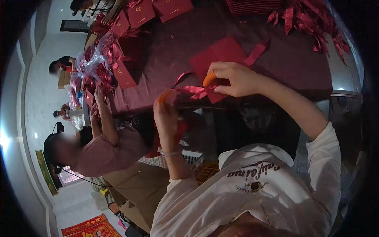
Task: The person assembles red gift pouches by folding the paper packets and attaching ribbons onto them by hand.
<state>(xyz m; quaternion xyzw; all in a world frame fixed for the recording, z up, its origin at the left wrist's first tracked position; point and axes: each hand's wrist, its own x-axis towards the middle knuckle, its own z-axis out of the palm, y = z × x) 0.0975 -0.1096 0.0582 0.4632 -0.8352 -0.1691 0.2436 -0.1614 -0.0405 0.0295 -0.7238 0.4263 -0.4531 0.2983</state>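
Observation:
A dark red folded card or envelope lies near the table's front edge, with a shiny red ribbon running through it. One ribbon tail sticks out on the far right side. My right hand is over the card's near part, an orange finger cover on one finger, thumb and forefinger closed on the ribbon at the card's edge. Left of it, my left hand also wears orange finger covers. Its fingertips are pinched together at the ribbon's left end, slightly blurred.
Red printed cards and a stack lie at the far side. Loose ribbons hang at the right. On the left, a co-worker handles cards beside plastic bags. A cardboard box stands below.

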